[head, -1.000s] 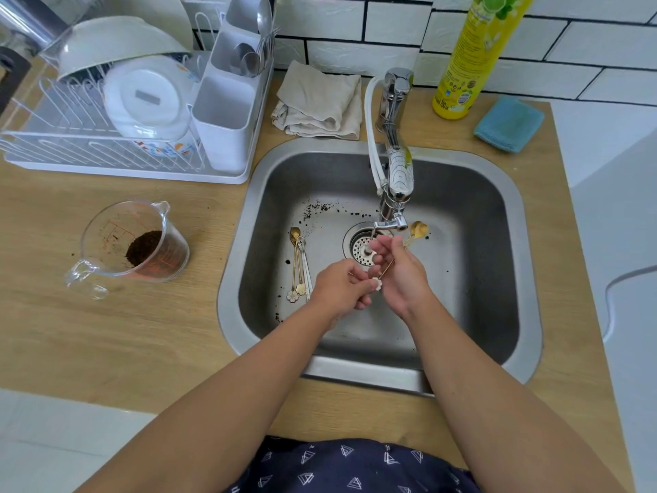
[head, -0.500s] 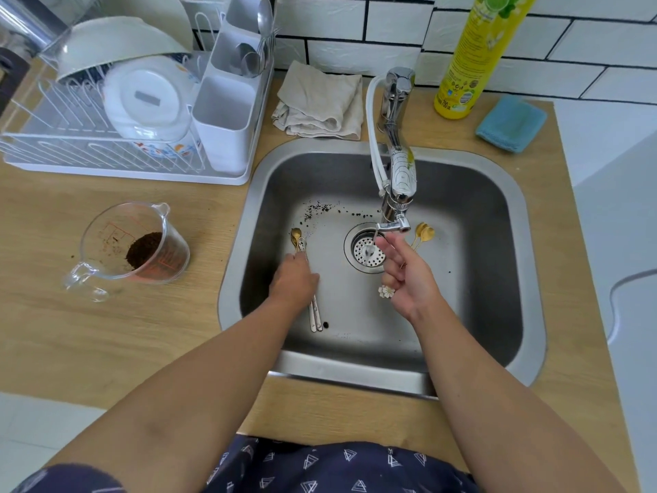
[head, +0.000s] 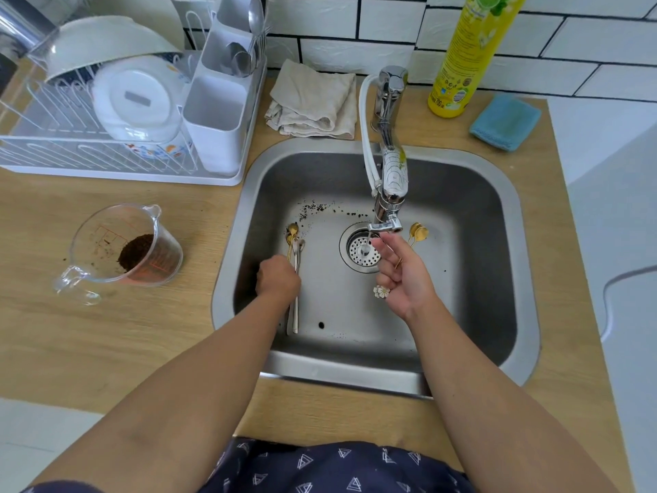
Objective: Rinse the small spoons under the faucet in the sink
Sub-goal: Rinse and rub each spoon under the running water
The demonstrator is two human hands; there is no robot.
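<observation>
Left hand (head: 278, 281) seemingly over sink-floor spoons (head: 295, 243)

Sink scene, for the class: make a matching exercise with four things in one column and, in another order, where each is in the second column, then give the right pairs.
Things:
1. Yellow plastic soap bottle
2. Clear glass measuring jug holding dark grounds
3. Beige folded cloth
4. Gold small spoons with a flower end

Places:
A. On the wooden counter left of the steel sink
B. In the right hand, near the faucet
C. Behind the sink, against the tiled wall, beside a blue sponge cloth
D. Behind the sink, next to the white dish rack

Pairs: 1-C, 2-A, 3-D, 4-B
</observation>
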